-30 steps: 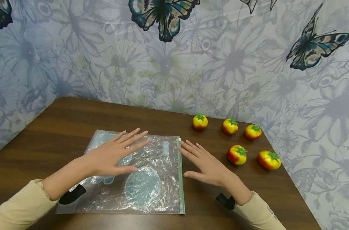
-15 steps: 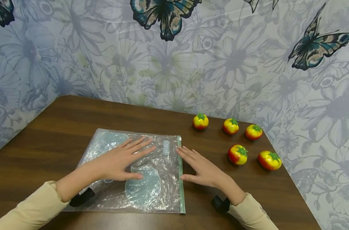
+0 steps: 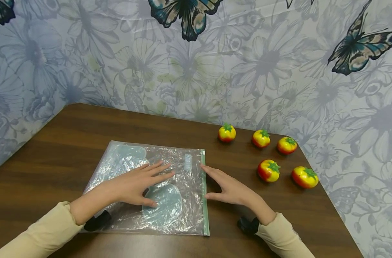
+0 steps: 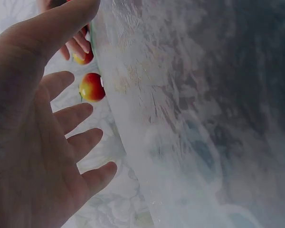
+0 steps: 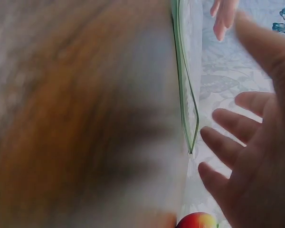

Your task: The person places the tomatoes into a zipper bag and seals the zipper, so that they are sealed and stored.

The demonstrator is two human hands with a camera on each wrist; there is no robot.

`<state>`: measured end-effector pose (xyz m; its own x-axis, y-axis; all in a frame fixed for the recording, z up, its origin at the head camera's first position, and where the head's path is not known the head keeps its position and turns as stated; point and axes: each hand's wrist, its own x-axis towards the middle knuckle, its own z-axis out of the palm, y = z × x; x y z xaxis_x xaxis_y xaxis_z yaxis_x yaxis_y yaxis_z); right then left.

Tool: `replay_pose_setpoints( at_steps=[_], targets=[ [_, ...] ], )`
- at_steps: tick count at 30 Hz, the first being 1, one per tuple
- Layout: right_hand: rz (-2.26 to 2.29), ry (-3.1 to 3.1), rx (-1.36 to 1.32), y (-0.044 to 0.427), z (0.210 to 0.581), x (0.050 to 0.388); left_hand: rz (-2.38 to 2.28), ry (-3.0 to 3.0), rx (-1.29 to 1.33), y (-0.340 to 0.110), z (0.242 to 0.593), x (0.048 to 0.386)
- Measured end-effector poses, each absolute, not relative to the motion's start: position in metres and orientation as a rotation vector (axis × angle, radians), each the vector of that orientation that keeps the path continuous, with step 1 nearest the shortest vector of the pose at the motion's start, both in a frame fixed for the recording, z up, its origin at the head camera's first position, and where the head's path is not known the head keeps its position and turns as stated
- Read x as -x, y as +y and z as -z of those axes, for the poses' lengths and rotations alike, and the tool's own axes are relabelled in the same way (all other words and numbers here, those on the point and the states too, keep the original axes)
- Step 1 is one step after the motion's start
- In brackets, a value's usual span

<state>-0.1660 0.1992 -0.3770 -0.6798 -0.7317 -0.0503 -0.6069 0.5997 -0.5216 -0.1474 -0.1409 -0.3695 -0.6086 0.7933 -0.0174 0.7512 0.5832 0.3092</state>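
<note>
A clear plastic bag [image 3: 189, 200] with pale blue prints and a green strip along its right edge lies flat on the table. My left hand [image 3: 131, 186], fingers spread, is over the middle of the bag; whether it touches the film I cannot tell. Beside the green strip [image 3: 205, 211] is my right hand [image 3: 233, 190], its fingertips at the strip and its thumb apart from the fingers. Both palms show in the wrist views, the left hand [image 4: 47, 142] and the right hand [image 5: 256, 142] with nothing held. The strip [image 5: 183, 80] looks slightly parted in the right wrist view.
Several red-and-yellow tomato-like fruits with green tops stand at the right back of the brown table [image 3: 70, 143], the closest to my right hand being one fruit [image 3: 268, 171]. Behind the table hangs a floral cloth [image 3: 196, 71] with butterflies.
My left hand has moved right and a little down over the bag. The right hand has shifted slightly left to the green strip. The view has tilted slightly.
</note>
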Motion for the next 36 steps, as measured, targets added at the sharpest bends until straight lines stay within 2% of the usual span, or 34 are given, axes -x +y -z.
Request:
replay_pose_setpoints(
  at_steps=[36],
  targets=[
    [0.569, 2.655, 1.085, 0.200, 0.386, 0.172, -0.392, 2.536, -1.308, -0.145, 0.380, 0.150]
  ],
)
